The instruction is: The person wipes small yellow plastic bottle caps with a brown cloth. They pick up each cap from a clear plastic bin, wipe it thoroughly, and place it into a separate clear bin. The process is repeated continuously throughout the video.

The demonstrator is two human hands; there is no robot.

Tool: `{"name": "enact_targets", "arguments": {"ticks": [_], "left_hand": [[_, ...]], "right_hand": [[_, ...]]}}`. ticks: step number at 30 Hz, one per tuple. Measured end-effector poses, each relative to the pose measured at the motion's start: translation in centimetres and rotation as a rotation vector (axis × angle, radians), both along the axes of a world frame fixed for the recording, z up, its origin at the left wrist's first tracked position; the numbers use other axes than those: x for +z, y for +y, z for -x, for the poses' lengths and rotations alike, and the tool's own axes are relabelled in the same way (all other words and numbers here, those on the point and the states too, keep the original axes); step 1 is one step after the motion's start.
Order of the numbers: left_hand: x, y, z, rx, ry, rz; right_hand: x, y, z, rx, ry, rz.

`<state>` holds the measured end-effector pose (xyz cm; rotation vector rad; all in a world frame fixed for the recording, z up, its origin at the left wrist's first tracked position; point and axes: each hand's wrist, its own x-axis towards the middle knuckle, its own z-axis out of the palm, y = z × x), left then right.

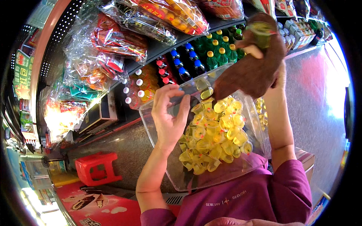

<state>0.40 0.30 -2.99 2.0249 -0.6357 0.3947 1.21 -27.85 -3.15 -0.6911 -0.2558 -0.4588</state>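
A clear plastic bin stands before my torso, heaped with yellow jelly cups. My left hand is over its left side, thumb and fingers apart and nothing held between them. Up at the bin's far right, my right hand grips a brown cloth that hides most of it. A blurred yellowish cup shows within the upper folds of the cloth, and a fingertip lies just below it. The cloth's lower end hangs over the heap, beside a jelly cup near the far wall.
Beyond the bin, a shelf holds several rows of bottles, with bagged snacks above. A red plastic stool is at left, near a red chest with ice-cream pictures. A cardboard box sits behind my right arm.
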Motion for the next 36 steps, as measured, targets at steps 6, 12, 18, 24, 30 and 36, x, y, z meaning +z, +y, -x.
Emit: {"name": "enact_targets", "arguments": {"ticks": [6,12,18,24,30,36], "left_hand": [[-0.5,-1.8,-0.2,-0.207,0.079,-0.358],[-1.2,-5.0,-1.7,-0.444,-0.049,-0.763],[-5.1,-8.7,-3.6,-0.509,-0.245,-1.23],[-7.3,-7.9,-4.3,-0.467,-0.188,-1.362],[-5.6,-7.7,-3.8,-0.53,-0.143,-1.369],[-4.7,-5.6,-3.0,-0.459,-0.097,-1.225]], "right_hand": [[-14.2,-15.9,4.1,-0.04,0.109,-0.075],[-32.6,-21.0,13.2,-0.265,0.521,-0.366],[-42.3,-21.0,18.9,-0.587,1.093,-0.637],[-44.8,-20.5,20.2,-0.986,1.765,-0.346],[-47.4,-24.1,24.9,-1.185,1.961,-0.28],[-45.9,-23.3,24.4,-1.281,1.701,-0.386]]}}
